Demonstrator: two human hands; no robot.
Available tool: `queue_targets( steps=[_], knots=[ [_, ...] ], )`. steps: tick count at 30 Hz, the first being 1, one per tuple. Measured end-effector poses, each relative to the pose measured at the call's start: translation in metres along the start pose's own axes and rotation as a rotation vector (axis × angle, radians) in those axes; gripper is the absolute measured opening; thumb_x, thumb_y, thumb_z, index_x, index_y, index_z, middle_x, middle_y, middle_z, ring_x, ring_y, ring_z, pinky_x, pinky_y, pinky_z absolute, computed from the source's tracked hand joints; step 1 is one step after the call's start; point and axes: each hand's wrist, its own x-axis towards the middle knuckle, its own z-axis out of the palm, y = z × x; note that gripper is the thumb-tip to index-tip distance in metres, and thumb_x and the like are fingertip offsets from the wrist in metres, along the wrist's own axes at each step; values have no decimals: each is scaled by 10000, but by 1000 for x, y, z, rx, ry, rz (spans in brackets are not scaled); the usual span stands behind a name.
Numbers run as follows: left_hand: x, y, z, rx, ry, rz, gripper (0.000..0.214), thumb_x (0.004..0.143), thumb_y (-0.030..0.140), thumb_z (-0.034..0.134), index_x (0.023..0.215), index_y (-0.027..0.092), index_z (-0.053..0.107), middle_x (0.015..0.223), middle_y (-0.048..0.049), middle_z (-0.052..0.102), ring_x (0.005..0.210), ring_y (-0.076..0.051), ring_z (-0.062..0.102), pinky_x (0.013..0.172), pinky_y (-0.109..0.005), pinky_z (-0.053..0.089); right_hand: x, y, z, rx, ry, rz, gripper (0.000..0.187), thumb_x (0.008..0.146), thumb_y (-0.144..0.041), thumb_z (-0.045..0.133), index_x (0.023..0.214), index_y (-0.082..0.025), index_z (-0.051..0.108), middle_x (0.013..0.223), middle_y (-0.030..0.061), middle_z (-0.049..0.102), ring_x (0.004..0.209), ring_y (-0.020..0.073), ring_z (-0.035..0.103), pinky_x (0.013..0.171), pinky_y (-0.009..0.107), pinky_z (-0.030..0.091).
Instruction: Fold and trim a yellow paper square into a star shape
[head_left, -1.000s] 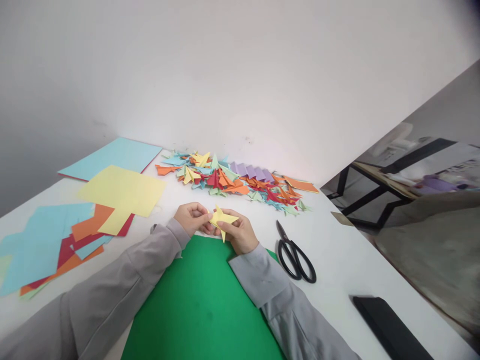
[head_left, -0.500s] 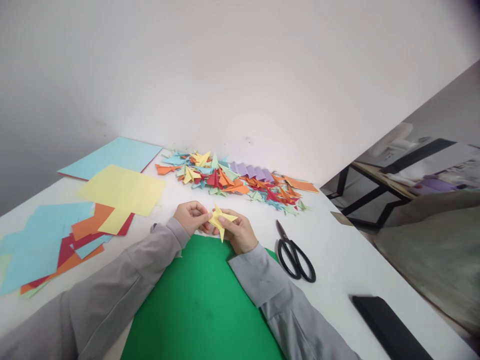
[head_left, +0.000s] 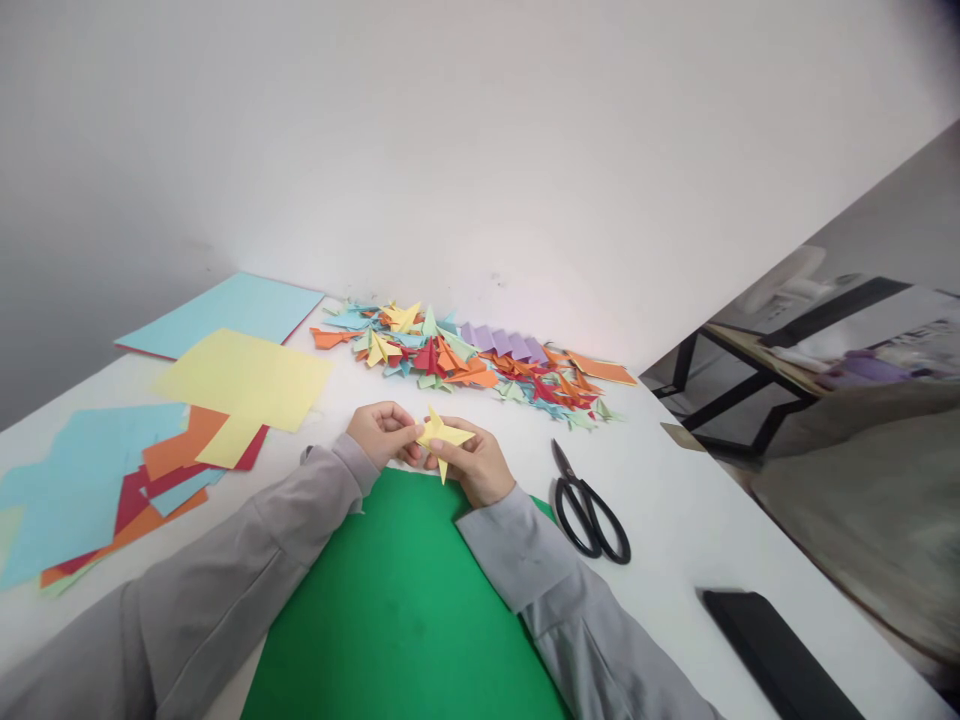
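A small yellow origami piece with several pointed arms [head_left: 444, 434] is held up between my two hands, above the far end of a green sheet [head_left: 405, 600]. My left hand [head_left: 386, 434] pinches its left tip between thumb and fingers. On the other side, my right hand [head_left: 481, 464] grips its lower right part, with the thumb in front and the fingers partly hidden behind it. Beyond both hands lies a long heap of folded paper pieces [head_left: 472, 372] in orange, red, yellow, blue, green and purple.
Black-handled scissors [head_left: 590, 510] lie right of my right hand, blades pointing away. A black flat object [head_left: 776, 650] rests at the near right. Coloured paper sheets [head_left: 244, 375] and cut pieces [head_left: 82, 480] spread over the left. A wall [head_left: 480, 160] backs the white table [head_left: 675, 530].
My right thumb has shifted slightly down and left on the yellow origami piece, uncovering more of its middle. Both hands otherwise stay in place.
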Motion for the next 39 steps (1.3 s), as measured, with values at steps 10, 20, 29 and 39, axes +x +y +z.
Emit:
queue_targets(
  steps=[10,20,29,39],
  knots=[
    [2,1,0,-53,-13,-68,378,445,288,754,608,124,454,376,-16,567,359,-133,550,370,-225,463,1,1,-1,27,11,13,341,526,-210,722,844,-152,612,550,-13,619,456,105,554,462,220,432],
    [2,-3,-1,18,-91,-38,436,413,304,763,634,132,430,414,-5,584,350,-119,537,352,-224,455,2,3,-2,29,-3,-28,349,546,-241,713,869,-165,607,579,-8,622,491,118,553,507,254,446],
    [2,-4,-2,13,-93,-18,425,418,300,758,633,134,431,408,8,576,351,-114,535,347,-217,452,0,2,0,54,-13,-6,322,564,-228,700,866,-163,606,602,-5,629,500,112,557,531,256,450],
    [3,-5,-3,15,-88,-22,421,420,300,757,632,135,433,400,3,572,343,-115,528,342,-223,450,1,2,-1,4,-50,-25,341,566,-207,682,894,-155,604,593,2,632,514,134,571,536,274,450]
  ],
)
